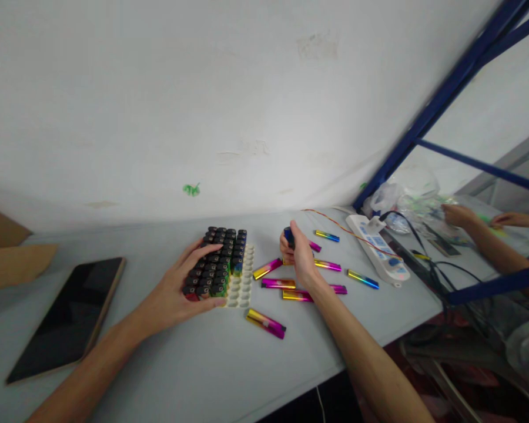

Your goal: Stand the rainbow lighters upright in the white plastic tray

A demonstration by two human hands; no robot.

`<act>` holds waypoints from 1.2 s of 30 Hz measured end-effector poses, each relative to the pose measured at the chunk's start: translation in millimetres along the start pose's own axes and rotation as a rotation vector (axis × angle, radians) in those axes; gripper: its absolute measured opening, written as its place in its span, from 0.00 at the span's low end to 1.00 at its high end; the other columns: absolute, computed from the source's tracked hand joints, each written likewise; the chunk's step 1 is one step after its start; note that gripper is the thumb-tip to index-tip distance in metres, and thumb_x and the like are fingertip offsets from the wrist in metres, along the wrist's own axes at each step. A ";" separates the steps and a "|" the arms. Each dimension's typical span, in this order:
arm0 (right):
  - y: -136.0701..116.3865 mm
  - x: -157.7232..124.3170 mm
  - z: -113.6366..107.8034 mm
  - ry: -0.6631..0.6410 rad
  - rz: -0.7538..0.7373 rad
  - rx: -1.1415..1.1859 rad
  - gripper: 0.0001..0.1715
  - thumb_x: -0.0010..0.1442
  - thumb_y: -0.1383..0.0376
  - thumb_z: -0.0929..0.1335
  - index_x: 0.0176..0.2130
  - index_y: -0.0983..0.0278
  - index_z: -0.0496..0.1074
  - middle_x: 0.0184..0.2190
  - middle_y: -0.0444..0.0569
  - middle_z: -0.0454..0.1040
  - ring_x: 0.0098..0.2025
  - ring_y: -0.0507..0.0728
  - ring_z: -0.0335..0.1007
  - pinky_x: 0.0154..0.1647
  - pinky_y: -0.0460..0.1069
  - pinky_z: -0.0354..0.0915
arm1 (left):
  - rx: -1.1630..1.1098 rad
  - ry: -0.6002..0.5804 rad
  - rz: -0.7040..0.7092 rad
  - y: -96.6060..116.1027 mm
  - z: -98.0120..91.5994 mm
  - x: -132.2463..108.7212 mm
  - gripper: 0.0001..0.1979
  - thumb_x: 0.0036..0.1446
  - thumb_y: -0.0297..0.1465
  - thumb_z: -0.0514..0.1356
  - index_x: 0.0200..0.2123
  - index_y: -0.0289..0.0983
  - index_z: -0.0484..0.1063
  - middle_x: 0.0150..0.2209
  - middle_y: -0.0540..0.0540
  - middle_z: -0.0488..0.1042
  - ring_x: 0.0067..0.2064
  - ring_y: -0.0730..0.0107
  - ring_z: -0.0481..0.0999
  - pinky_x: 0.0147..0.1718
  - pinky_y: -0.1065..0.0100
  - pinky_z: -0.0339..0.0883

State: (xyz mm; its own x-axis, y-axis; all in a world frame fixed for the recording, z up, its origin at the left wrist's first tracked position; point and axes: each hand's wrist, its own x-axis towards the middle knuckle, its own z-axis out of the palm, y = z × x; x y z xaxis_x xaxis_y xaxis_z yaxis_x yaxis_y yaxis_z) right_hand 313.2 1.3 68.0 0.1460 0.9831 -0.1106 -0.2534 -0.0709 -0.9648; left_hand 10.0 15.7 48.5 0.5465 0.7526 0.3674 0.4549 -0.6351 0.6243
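My left hand (171, 294) grips the left side of a cream tray (244, 288), its thumb along the near edge and its fingers over the tops of upright lighters (211, 267). These lighters have black tops and stand in close rows; empty holes show on the tray's right. My right hand (300, 252) is closed round a lighter (289, 237) with a dark blue-black end, raised just over the table; most of its body is hidden by the fingers. Under and around this hand lie several loose shiny lighters, among them a yellow-magenta one (267, 324) nearest me and a yellow-blue one (362, 279).
A dark tablet (70, 317) lies at left beside cardboard (15, 258). At right are a white power strip (377, 249) with cords and a blue metal frame (423, 126). Beyond it, another person's hands (461, 216) work near plastic bags (397, 202). A white wall closes the back.
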 end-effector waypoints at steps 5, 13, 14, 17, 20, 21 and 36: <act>-0.6 -2.6 0.5 0.140 -0.019 -0.081 0.28 0.62 0.45 0.62 0.20 0.57 0.54 0.16 0.36 0.47 0.18 0.47 0.38 0.19 0.45 0.39 | 0.002 0.012 0.020 -2.1 1.3 0.4 0.45 0.55 0.51 0.75 0.71 0.46 0.66 0.76 0.34 0.62 0.76 0.34 0.63 0.71 0.37 0.64; -0.3 -2.6 -2.3 0.103 -0.048 -0.079 0.30 0.62 0.41 0.64 0.22 0.58 0.58 0.17 0.35 0.47 0.18 0.47 0.38 0.19 0.46 0.39 | -0.003 0.014 -0.003 -1.8 1.2 0.7 0.45 0.54 0.52 0.75 0.71 0.45 0.67 0.76 0.34 0.62 0.76 0.33 0.64 0.71 0.36 0.63; -0.8 -2.8 -1.7 0.070 -0.046 -0.073 0.32 0.62 0.38 0.65 0.23 0.59 0.61 0.18 0.34 0.46 0.18 0.47 0.38 0.19 0.46 0.39 | -0.005 0.009 -0.004 -1.2 0.9 0.7 0.45 0.54 0.52 0.75 0.71 0.45 0.67 0.76 0.34 0.61 0.76 0.33 0.63 0.71 0.35 0.63; -2.3 -5.4 0.5 -0.033 -0.098 -0.087 0.35 0.61 0.33 0.68 0.31 0.61 0.71 0.21 0.35 0.51 0.19 0.47 0.42 0.21 0.46 0.42 | -0.007 -0.003 -0.009 1.3 0.2 0.9 0.46 0.54 0.51 0.75 0.71 0.45 0.66 0.76 0.33 0.61 0.76 0.35 0.63 0.72 0.37 0.62; -3.3 -10.9 1.1 -0.108 -0.226 -0.203 0.34 0.65 0.33 0.68 0.40 0.60 0.76 0.26 0.40 0.64 0.25 0.50 0.58 0.25 0.47 0.56 | -0.016 -0.006 -0.010 4.6 0.3 1.4 0.47 0.53 0.50 0.76 0.71 0.45 0.66 0.75 0.34 0.62 0.76 0.36 0.62 0.73 0.39 0.60; -3.6 -13.0 1.0 -0.127 -0.281 -0.267 0.32 0.65 0.35 0.69 0.41 0.59 0.77 0.30 0.43 0.68 0.29 0.52 0.64 0.29 0.47 0.61 | -0.022 -0.008 -0.011 5.6 0.4 1.7 0.47 0.53 0.50 0.76 0.71 0.45 0.66 0.75 0.34 0.62 0.76 0.36 0.62 0.74 0.40 0.59; 7.3 -34.5 19.2 -0.320 -0.386 -0.645 0.22 0.69 0.46 0.72 0.34 0.60 0.80 0.27 0.46 0.82 0.26 0.55 0.72 0.31 0.49 0.65 | -0.072 -0.036 0.000 9.4 0.7 2.8 0.48 0.53 0.46 0.78 0.72 0.44 0.63 0.76 0.34 0.60 0.78 0.39 0.58 0.76 0.42 0.53</act>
State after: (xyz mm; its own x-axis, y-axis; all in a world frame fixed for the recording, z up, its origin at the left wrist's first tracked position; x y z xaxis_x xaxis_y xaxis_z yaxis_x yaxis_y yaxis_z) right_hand 287.9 -29.8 69.3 -0.1949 0.9517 0.2373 0.3732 0.2956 -0.8794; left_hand 16.3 11.7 54.9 0.5720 0.7450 0.3433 0.4035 -0.6199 0.6730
